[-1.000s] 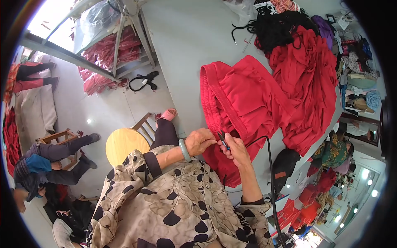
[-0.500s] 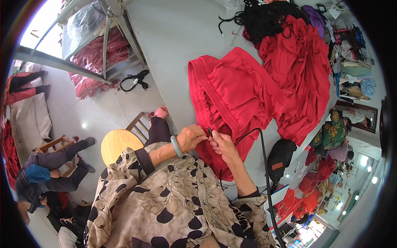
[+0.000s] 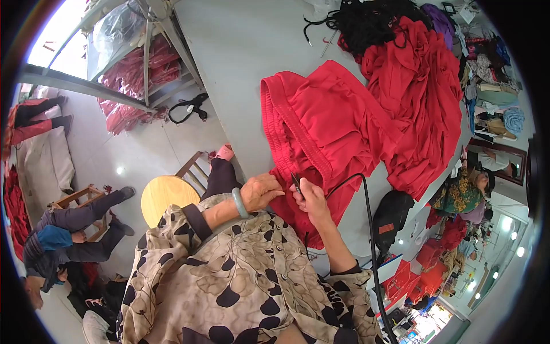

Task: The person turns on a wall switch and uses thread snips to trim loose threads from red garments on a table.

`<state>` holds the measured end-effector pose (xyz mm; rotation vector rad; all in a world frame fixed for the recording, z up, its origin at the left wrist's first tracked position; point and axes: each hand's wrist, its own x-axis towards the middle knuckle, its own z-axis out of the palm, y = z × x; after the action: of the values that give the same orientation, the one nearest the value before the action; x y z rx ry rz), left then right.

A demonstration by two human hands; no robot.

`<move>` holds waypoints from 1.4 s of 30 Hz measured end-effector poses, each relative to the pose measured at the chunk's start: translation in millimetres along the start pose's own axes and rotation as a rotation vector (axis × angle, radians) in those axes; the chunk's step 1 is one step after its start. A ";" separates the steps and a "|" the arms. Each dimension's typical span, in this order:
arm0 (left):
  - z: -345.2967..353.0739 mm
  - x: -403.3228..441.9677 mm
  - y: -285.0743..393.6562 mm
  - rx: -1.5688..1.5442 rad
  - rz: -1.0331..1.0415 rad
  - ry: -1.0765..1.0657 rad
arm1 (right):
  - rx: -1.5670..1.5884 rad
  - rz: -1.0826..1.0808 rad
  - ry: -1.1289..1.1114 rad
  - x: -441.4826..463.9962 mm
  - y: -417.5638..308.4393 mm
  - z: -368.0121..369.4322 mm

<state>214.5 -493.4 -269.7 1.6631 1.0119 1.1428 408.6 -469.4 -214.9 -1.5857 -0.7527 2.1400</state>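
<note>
A red garment point(image 3: 332, 114) with a gathered elastic waistband lies on the grey table in front of me. My left hand point(image 3: 260, 192), with a pale bangle at the wrist, is closed at the near edge of the waistband, its fingertips pinched on the red fabric. Just to its right, my right hand point(image 3: 312, 200) grips a slim black pointed tool point(image 3: 296, 182). The tool points up over the fabric; its exact kind is mostly hidden by the fingers. A black cord point(image 3: 366, 212) curves past the right hand and runs down beside my right arm.
On the grey table point(image 3: 229, 69), more red clothing point(image 3: 415, 109) and a heap of black cords point(image 3: 372, 28) lie at the far right. A black pouch point(image 3: 391, 221) rests near the right edge. A round wooden stool point(image 3: 169, 200) stands left; another person point(image 3: 86, 226) sits farther left.
My hands have moved slightly apart: the left a little to the left, the right slightly to the right. The black tool now shows clear of the left fingertips.
</note>
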 end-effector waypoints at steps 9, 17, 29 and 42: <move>-87.2 -65.2 -0.4 0.736 -0.474 0.321 | -0.881 -0.690 0.520 23.2 -6.6 9.6; -47.0 -28.0 -4.5 -0.037 -0.571 0.238 | -0.552 -0.674 0.522 18.8 -15.9 17.1; 24.9 10.8 25.0 0.173 -0.473 0.253 | -0.430 -0.724 0.503 25.9 -1.6 26.9; 25.9 9.9 41.8 0.424 -0.227 0.293 | -0.383 -0.733 0.450 34.0 3.3 28.2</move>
<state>247.9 -502.1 -233.3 1.6690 1.6789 1.0892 371.6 -457.7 -236.4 -1.5422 -1.3653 1.1195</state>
